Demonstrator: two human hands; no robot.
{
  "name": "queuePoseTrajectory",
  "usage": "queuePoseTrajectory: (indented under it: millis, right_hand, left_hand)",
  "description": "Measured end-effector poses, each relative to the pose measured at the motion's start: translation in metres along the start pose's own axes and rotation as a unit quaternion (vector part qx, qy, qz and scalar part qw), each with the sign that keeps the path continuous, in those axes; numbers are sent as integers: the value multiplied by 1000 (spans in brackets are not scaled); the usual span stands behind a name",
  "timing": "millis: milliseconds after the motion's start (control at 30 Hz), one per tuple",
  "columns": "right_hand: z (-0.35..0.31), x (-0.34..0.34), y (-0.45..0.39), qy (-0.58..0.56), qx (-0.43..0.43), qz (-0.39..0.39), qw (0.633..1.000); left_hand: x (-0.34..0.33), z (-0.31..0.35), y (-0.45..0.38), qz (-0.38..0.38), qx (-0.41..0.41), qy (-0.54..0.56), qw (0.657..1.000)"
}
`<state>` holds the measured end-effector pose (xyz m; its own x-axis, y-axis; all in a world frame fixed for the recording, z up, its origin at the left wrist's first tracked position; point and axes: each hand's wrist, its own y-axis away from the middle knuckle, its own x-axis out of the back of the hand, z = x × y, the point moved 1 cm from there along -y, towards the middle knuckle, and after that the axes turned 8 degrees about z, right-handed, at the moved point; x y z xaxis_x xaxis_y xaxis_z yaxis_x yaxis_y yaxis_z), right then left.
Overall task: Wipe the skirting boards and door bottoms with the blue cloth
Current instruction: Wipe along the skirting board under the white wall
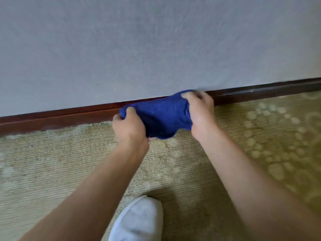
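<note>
The left hand (127,126) and right hand (199,111) each grip an end of the soft, bunched blue cloth (160,117), stretched against the glossy dark wooden skirting board (60,119), between pale textured wall (139,49) and ribbed beige carpet (52,162).

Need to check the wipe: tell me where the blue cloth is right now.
In the head view, the blue cloth sits centre frame, stretched between the left hand and right hand, against the dark skirting board, above the carpet.
</note>
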<state>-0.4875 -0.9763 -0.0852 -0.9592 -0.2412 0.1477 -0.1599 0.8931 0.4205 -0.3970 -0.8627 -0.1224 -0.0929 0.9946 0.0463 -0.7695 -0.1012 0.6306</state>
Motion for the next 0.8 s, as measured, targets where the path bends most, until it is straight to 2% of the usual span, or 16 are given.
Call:
queuePoseTrajectory:
  millis: [100, 200, 267, 400, 500, 600, 700, 800]
  right_hand:
    - [-5, 31, -27, 20, 14, 59, 998]
    - [-10, 55, -29, 26, -41, 83, 995]
    - [-15, 70, -22, 75, -58, 44, 995]
    - [-23, 99, -1, 110, -80, -12, 991]
    - [-39, 110, 24, 129, -113, -56, 984]
    - [-52, 112, 41, 108, -135, -84, 981]
    - [-46, 116, 47, 85, -180, -111, 974]
    - [-29, 118, 30, 77, -149, -133, 977]
  left_hand:
    - [-30, -14, 21, -148, 112, -96, 978]
    - [-17, -7, 22, -195, 103, -102, 970]
    - [-1, -2, 32, -220, 95, -114, 964]
    - [25, 12, 74, -242, 101, -156, 952]
    - [41, 25, 107, -217, 74, -184, 956]
    - [47, 39, 111, -171, 41, -147, 973]
    - [36, 32, 69, -150, 34, -117, 981]
    - [18, 22, 68, -154, 49, -72, 984]
